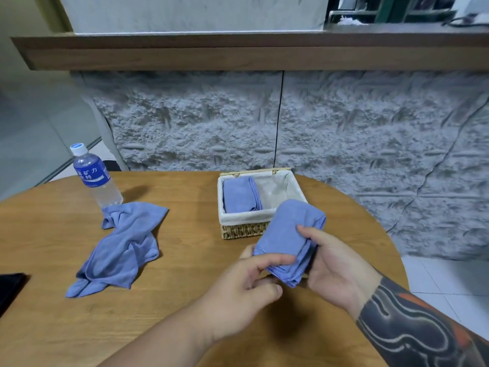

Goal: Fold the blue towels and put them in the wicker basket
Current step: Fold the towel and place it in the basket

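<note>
A folded blue towel (287, 234) is held above the table, just in front of the wicker basket (242, 230). My left hand (248, 287) pinches its near left corner. My right hand (336, 266) grips its right side, thumb on top. The basket has a white cloth lining, and one folded blue towel (239, 194) lies in its left half. A crumpled blue towel (119, 247) lies loose on the table to the left.
A water bottle (95, 178) with a blue label stands at the back left, touching the crumpled towel. A dark flat object (10, 287) sits at the left edge. The round wooden table (185, 197) ends near a grey textured wall behind the basket.
</note>
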Demonstrator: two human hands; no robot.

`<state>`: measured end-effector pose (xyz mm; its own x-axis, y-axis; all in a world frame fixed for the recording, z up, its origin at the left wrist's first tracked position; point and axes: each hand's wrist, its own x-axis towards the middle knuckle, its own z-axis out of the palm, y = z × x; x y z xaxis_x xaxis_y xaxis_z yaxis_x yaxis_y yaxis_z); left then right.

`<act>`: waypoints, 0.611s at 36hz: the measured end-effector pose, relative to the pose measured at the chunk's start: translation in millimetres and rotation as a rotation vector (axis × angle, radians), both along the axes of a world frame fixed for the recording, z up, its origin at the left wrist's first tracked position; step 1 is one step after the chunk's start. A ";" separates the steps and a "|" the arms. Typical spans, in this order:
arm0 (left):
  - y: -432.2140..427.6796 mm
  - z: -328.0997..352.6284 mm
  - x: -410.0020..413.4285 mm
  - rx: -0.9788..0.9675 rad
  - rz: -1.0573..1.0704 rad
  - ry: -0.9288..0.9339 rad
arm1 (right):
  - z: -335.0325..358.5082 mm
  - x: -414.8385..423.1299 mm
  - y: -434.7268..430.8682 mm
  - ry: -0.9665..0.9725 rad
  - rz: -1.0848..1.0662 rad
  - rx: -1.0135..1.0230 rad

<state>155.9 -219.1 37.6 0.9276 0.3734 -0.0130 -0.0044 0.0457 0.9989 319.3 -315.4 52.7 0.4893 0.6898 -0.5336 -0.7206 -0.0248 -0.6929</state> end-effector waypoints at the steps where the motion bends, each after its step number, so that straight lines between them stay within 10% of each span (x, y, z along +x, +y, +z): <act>1: 2.7 1.4 3.2 -0.025 0.006 0.005 | 0.2 4.8 -0.8 -0.014 -0.003 0.002; 22: 22.5 14.8 58.0 0.717 0.023 0.066 | 23.6 40.7 44.1 -0.616 -0.090 -0.100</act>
<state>213.9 -196.7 52.4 0.9250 0.3307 0.1870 0.0639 -0.6205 0.7816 360.0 -271.4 76.2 0.7811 0.5931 -0.1953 -0.1926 -0.0688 -0.9789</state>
